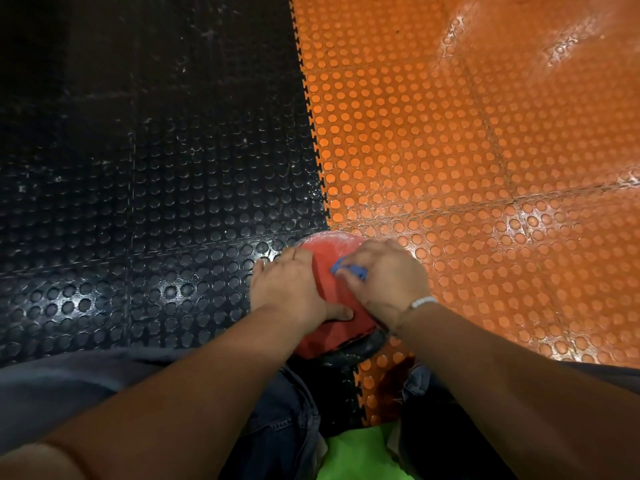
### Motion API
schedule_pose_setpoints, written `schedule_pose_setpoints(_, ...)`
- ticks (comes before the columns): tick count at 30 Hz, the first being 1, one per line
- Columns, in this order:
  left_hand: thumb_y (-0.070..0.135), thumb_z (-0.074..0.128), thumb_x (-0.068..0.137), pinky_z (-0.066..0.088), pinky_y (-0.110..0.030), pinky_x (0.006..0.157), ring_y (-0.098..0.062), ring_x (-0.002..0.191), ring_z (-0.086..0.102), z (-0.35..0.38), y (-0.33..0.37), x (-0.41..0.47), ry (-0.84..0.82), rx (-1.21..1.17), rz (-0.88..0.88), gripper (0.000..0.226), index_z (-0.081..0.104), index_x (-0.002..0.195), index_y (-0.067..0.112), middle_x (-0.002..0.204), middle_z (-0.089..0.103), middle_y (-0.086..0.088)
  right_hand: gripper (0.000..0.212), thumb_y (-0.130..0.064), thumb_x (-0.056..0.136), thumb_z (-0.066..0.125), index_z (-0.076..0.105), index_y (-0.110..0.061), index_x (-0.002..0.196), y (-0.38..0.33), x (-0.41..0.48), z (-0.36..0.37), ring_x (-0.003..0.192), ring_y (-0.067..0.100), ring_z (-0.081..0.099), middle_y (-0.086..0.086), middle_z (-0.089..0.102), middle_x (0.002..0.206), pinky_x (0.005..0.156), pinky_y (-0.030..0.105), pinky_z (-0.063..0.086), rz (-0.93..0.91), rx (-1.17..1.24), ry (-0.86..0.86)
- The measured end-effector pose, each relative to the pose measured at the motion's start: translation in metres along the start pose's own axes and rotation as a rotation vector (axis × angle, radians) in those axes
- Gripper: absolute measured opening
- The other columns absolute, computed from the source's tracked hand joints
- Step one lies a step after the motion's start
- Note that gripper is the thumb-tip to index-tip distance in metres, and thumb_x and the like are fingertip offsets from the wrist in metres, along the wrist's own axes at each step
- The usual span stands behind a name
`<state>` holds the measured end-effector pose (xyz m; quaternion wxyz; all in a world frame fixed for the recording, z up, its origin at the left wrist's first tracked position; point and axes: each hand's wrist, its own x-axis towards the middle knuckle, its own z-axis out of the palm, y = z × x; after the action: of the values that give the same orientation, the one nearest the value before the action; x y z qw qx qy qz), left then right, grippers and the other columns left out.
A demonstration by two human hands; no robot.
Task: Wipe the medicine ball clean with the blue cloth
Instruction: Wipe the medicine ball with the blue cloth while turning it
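Note:
A red and black medicine ball (330,296) sits on the floor right in front of me, on the seam between the black and orange mats. My left hand (289,289) lies flat on the ball's left side, thumb stretched across the red panel. My right hand (382,278) covers the ball's right side and grips the blue cloth (349,270) against the red surface. Only a small bunch of the cloth shows between my fingers. The far top of the ball looks pale and dusty.
Studded black rubber tiles (156,202) cover the floor on the left and studded orange tiles (485,168) on the right, joined by a toothed seam. My knees in dark trousers and a bright green garment (360,455) fill the bottom edge.

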<state>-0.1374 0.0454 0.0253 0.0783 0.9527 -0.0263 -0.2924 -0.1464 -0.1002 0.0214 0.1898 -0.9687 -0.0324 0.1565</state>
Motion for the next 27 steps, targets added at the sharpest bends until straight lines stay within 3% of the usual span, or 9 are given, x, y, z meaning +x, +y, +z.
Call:
schedule_pose_setpoints(2, 0.079, 0.069, 0.052, 0.015, -0.040, 0.117, -0.018, 0.135, 0.036, 0.000, 0.002, -0.002, 0.004, 0.007, 0.001, 0.113, 0.030, 0.143, 0.024, 0.147, 0.034, 0.005, 0.027, -0.048, 0.090, 0.047, 0.067, -0.035, 0.104, 0.008, 0.004, -0.002, 0.106, 0.014, 0.046, -0.017, 0.060, 0.108, 0.083, 0.033, 0.045, 0.091, 0.054, 0.056)
schedule_pose_setpoints(7, 0.064, 0.074, 0.060, 0.018, -0.040, 0.116, -0.019, 0.131, 0.040, 0.003, 0.000, -0.002, 0.030, 0.025, 0.018, 0.098, 0.033, 0.138, 0.020, 0.144, 0.037, 0.001, 0.028, -0.044, 0.091, 0.045, 0.067, -0.034, 0.104, -0.014, -0.013, 0.002, 0.099, 0.014, 0.046, -0.013, 0.061, 0.102, 0.088, 0.036, 0.045, -0.182, -0.040, -0.053)
schedule_pose_setpoints(12, 0.078, 0.071, 0.051, 0.019, -0.040, 0.117, -0.020, 0.132, 0.037, 0.004, 0.006, -0.009, -0.002, 0.040, 0.029, 0.113, 0.031, 0.140, 0.020, 0.142, 0.036, 0.002, 0.028, -0.047, 0.090, 0.046, 0.067, -0.032, 0.101, 0.019, 0.009, -0.007, 0.105, 0.016, 0.048, -0.012, 0.061, 0.103, 0.084, 0.036, 0.047, 0.132, 0.026, 0.037)
schedule_pose_setpoints(17, 0.055, 0.069, 0.071, 0.018, -0.041, 0.116, -0.021, 0.128, 0.042, 0.010, 0.005, -0.006, 0.073, 0.046, 0.063, 0.079, 0.036, 0.132, 0.019, 0.138, 0.040, 0.000, 0.039, -0.039, 0.084, 0.036, 0.073, -0.027, 0.081, -0.019, -0.016, 0.012, 0.082, 0.022, 0.058, -0.007, 0.067, 0.083, 0.071, 0.038, 0.052, -0.208, -0.011, 0.046)
schedule_pose_setpoints(21, 0.080, 0.069, 0.051, 0.022, -0.037, 0.113, -0.020, 0.130, 0.039, 0.007, 0.009, -0.006, 0.031, 0.040, 0.058, 0.109, 0.035, 0.137, 0.021, 0.138, 0.040, 0.002, 0.023, -0.045, 0.088, 0.055, 0.071, -0.028, 0.094, 0.023, 0.004, -0.004, 0.091, 0.013, 0.053, -0.008, 0.063, 0.105, 0.082, 0.028, 0.045, 0.250, 0.289, 0.026)
schedule_pose_setpoints(23, 0.081, 0.068, 0.049, 0.023, -0.037, 0.114, -0.020, 0.130, 0.039, 0.007, 0.010, -0.006, 0.033, 0.049, 0.052, 0.112, 0.035, 0.137, 0.022, 0.138, 0.040, 0.002, 0.025, -0.043, 0.087, 0.057, 0.071, -0.023, 0.092, 0.032, 0.002, -0.005, 0.093, 0.015, 0.055, -0.005, 0.063, 0.107, 0.082, 0.027, 0.045, 0.342, 0.327, 0.079)
schedule_pose_setpoints(27, 0.076, 0.072, 0.050, 0.023, -0.038, 0.114, -0.021, 0.129, 0.040, 0.004, 0.009, -0.005, 0.025, 0.033, 0.040, 0.108, 0.036, 0.135, 0.020, 0.138, 0.040, 0.001, 0.022, -0.042, 0.089, 0.054, 0.069, -0.032, 0.101, -0.001, -0.013, 0.006, 0.101, 0.008, 0.047, -0.014, 0.061, 0.106, 0.095, 0.028, 0.038, 0.018, 0.178, 0.005)
